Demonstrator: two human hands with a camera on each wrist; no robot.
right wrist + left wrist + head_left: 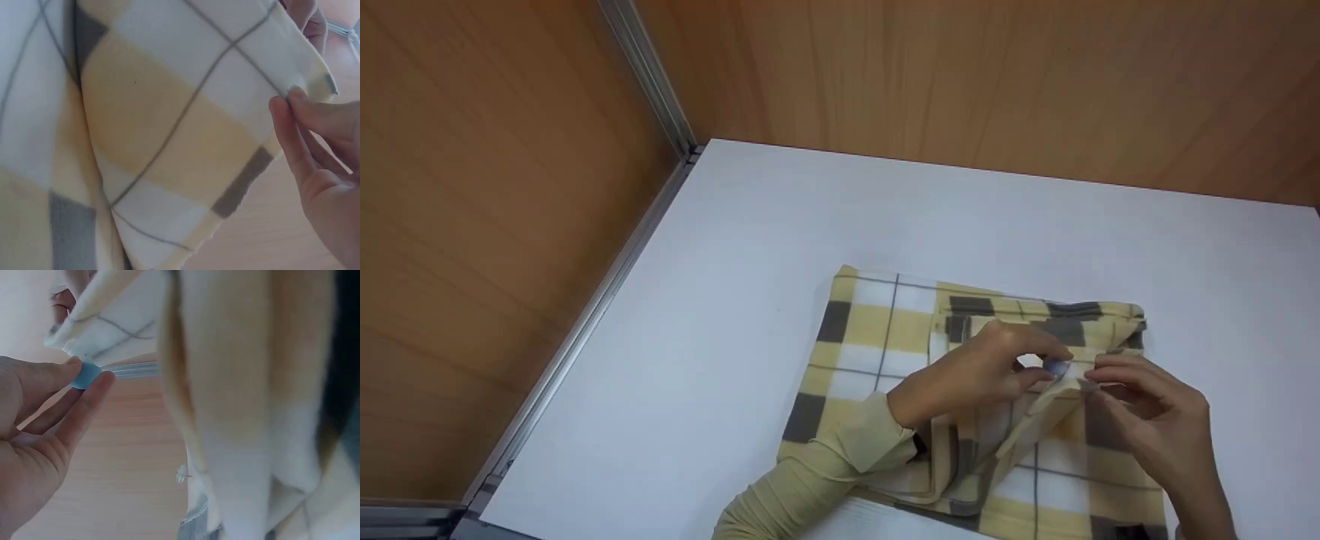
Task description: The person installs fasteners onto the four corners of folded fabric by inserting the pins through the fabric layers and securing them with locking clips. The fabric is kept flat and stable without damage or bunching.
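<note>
A yellow, white and grey plaid fleece cloth (877, 315) lies folded in layers on the table. My left hand (986, 367) pinches a small light-blue rounded piece (87, 376) between thumb and fingers, over the cloth. Behind that piece, in the left wrist view, runs a clear strip (132, 370); its kind cannot be told. To the right, my right hand (1166, 416) pinches the edge of a raised cloth flap (185, 112) close to its corner. In the head view the fingertips of both hands are near each other, with the flap's edge between them.
A white table (720, 300) carries the cloth. Wood-grain panels (960, 82) rise at the back and left, with a metal rail (585, 322) along the left table edge. A small clear piece (181, 473) shows beside the hanging cloth in the left wrist view.
</note>
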